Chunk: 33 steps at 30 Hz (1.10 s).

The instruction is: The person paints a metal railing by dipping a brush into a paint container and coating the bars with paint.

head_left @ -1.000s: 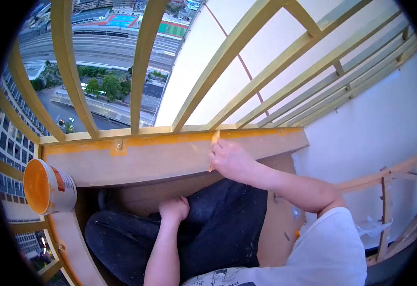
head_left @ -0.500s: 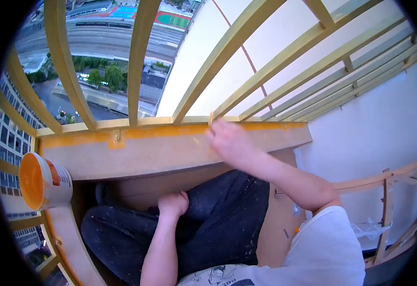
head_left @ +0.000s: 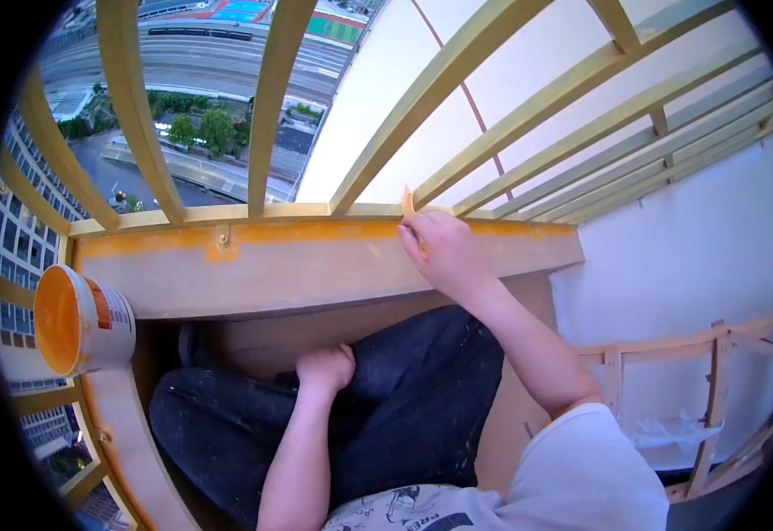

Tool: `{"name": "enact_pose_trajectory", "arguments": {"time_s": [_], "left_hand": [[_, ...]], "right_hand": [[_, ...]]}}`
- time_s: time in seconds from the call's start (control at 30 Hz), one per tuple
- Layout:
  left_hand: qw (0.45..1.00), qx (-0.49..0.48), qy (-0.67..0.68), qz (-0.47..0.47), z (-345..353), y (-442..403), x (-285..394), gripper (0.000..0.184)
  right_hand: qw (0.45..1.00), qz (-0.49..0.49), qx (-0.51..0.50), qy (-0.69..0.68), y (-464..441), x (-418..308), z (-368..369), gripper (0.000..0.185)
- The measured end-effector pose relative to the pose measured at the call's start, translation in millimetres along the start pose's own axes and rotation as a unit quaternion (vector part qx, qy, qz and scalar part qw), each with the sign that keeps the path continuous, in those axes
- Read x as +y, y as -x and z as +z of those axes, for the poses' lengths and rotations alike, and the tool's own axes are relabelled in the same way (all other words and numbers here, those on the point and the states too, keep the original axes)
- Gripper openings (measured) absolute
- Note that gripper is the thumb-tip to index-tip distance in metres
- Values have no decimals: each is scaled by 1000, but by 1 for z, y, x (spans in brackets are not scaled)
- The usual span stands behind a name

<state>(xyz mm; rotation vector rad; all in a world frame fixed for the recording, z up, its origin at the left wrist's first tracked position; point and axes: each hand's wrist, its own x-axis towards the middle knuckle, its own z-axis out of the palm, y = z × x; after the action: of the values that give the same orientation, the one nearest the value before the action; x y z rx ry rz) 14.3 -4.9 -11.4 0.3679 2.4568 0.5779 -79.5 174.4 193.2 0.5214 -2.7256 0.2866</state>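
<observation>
My right hand [head_left: 444, 248] is closed around a thin, flat, orange-smeared tool [head_left: 409, 205], whose kind I cannot make out. Its tip touches or nearly touches the foot of the railing [head_left: 378, 211], just above the ledge [head_left: 316, 274]. An orange coating [head_left: 316, 233] runs along the ledge's upper edge and around a metal bracket [head_left: 223, 237]. My left hand [head_left: 326, 367] rests on my dark trousers with its fingers curled in, and nothing shows in it. At far left, a white bucket [head_left: 112, 323], orange inside, stands tilted in view on the ledge corner.
Yellowish railing bars [head_left: 271, 97] rise beyond the ledge, with streets and rails far below. A white wall [head_left: 678, 248] closes the right side. A wooden frame [head_left: 718, 389] with a piece of clear plastic [head_left: 674, 431] stands at lower right.
My right hand has moved slightly right and turned, so the tool's flat side now shows more. My left hand stays on my lap. The view has shifted a little.
</observation>
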Motion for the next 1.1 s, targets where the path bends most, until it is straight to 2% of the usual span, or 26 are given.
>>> {"name": "enact_pose_trajectory", "arguments": {"time_s": [0.07,0.1,0.17,0.27,0.3,0.37,0.4,0.47,0.5,0.57,0.6,0.67,0.7,0.8,0.87,0.93,0.97,1.1], "left_hand": [[1000,-19,-10,-9,-8,1,2,52],[1000,-13,-7,-14,-17,0,3,52],[997,-66,5,-37,-25,7,7,53],[996,-85,9,-13,-20,2,5,52],[996,-82,10,-11,-16,1,4,52],[998,57,21,2,-4,2,0,51],[998,51,23,4,-3,2,0,51],[999,-32,14,-14,-6,-2,2,52],[999,-30,14,-11,-7,-1,3,52],[999,38,-26,1,-11,3,2,52],[999,39,-25,0,-12,2,1,52],[1000,-13,0,-18,-10,3,4,53],[1000,-15,-5,-12,-10,4,6,53],[1000,-2,-13,-3,-15,1,4,55],[1000,-8,-20,-2,-12,2,3,56],[999,-27,-25,1,-2,-4,-1,56],[999,-43,-27,3,0,-7,-1,56],[999,-21,-50,1,-16,5,6,57]], "right_hand": [[989,24,-73,125,0,13,12,21],[990,16,-71,123,-6,6,10,21],[996,15,-30,86,-4,-11,-2,25],[990,19,-55,127,-3,10,28,26],[990,18,-53,129,-5,6,20,26],[990,11,-12,138,-12,-6,1,28],[990,14,-17,138,-12,-2,6,28],[986,-52,2,158,-14,12,13,27],[986,-52,3,161,-13,5,-2,27],[976,58,-31,206,-15,-18,-39,24],[976,56,-31,206,-18,-21,-36,24],[985,-82,47,147,-15,-27,-33,25],[984,-75,49,151,-11,-25,-37,25],[974,42,-32,218,-14,-22,-44,24],[972,36,-5,231,-14,-24,-45,29],[985,-73,50,151,-17,-16,-33,29],[980,-18,-3,200,-14,-14,-40,27],[977,37,-5,209,-17,-23,-67,22]]}}
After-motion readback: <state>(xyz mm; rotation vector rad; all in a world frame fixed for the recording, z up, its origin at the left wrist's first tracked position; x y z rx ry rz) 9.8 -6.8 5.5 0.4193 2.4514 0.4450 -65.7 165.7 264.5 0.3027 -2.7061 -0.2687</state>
